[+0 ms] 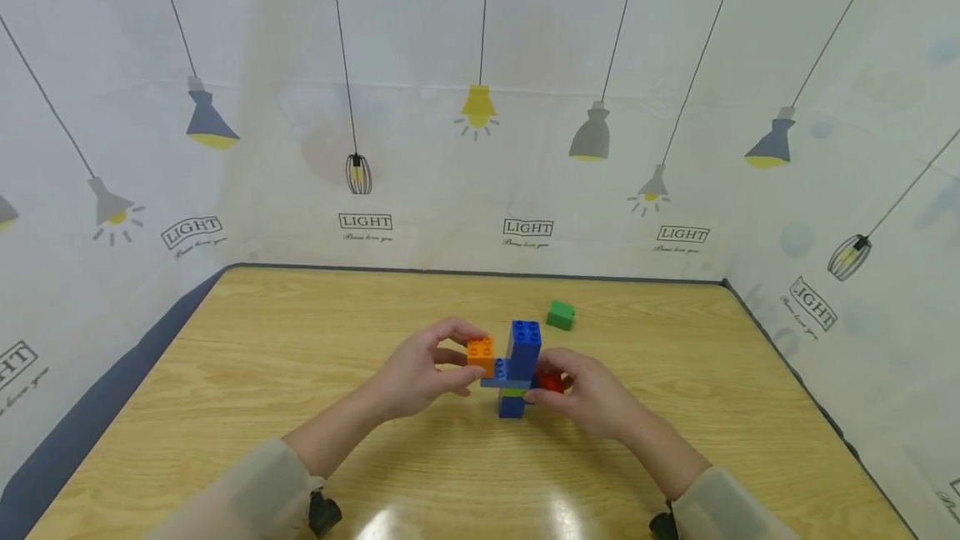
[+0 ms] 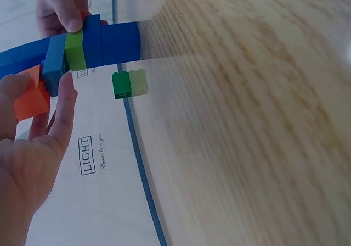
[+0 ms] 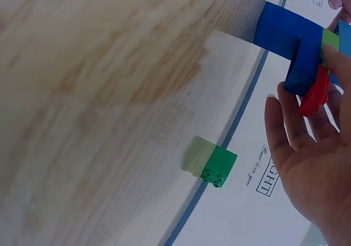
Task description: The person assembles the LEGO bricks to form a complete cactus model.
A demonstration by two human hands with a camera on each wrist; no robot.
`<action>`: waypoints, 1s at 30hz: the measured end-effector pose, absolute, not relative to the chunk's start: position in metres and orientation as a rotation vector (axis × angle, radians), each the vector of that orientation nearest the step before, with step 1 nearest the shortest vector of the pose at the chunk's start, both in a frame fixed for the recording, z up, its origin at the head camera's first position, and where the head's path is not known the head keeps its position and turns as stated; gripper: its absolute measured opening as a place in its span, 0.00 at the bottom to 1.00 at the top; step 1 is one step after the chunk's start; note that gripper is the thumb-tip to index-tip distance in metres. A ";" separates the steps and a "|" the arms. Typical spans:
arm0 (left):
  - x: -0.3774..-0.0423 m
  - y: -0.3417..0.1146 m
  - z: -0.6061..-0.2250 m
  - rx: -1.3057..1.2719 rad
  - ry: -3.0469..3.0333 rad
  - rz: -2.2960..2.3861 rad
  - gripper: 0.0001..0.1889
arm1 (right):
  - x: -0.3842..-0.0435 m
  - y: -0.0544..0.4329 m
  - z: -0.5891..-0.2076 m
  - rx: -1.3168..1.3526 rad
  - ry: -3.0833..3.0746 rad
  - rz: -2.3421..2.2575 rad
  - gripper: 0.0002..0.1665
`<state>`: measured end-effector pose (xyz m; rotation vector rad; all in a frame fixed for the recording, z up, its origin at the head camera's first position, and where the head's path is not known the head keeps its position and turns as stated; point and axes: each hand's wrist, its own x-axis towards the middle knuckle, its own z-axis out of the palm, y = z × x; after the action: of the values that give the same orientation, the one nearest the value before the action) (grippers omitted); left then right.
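Note:
A tower of blue toy building bricks (image 1: 523,355) stands on the table, with a lime green brick (image 2: 75,50) in its middle. Out to the left juts a lighter blue brick (image 1: 500,371), and on its end sits an orange brick (image 1: 481,358). My left hand (image 1: 416,372) pinches this orange brick between thumb and fingers. On the tower's right side, a red brick (image 3: 315,95) rests on a jutting blue brick (image 3: 304,65). My right hand (image 1: 600,397) grips around the red brick, its thumb against the tower near the lime brick. The fingers partly hide the red brick.
Behind the tower, slightly right, a loose green brick (image 1: 560,315) lies on the wooden table (image 1: 315,457). Past the table's dark far edge (image 1: 420,272) hangs a pale cloth backdrop (image 1: 420,107) printed with lamps.

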<state>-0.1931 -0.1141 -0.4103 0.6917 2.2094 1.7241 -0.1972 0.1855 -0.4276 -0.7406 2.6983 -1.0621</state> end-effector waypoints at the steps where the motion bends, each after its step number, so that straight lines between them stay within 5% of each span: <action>1: -0.193 -0.114 -0.410 0.695 2.211 1.727 0.21 | -0.197 0.185 -0.427 -0.738 2.700 -1.061 0.19; 20: -0.191 -0.116 -0.418 0.725 2.243 1.734 0.19 | -0.198 0.184 -0.428 -0.739 2.704 -1.058 0.21; 30: -0.193 -0.122 -0.411 0.840 2.491 1.563 0.27 | -0.201 0.176 -0.423 -0.750 2.700 -1.029 0.19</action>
<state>-0.1933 -0.1217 -0.4107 0.8400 2.4909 1.5629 -0.2011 0.1761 -0.4234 -0.7503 2.7000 -1.0287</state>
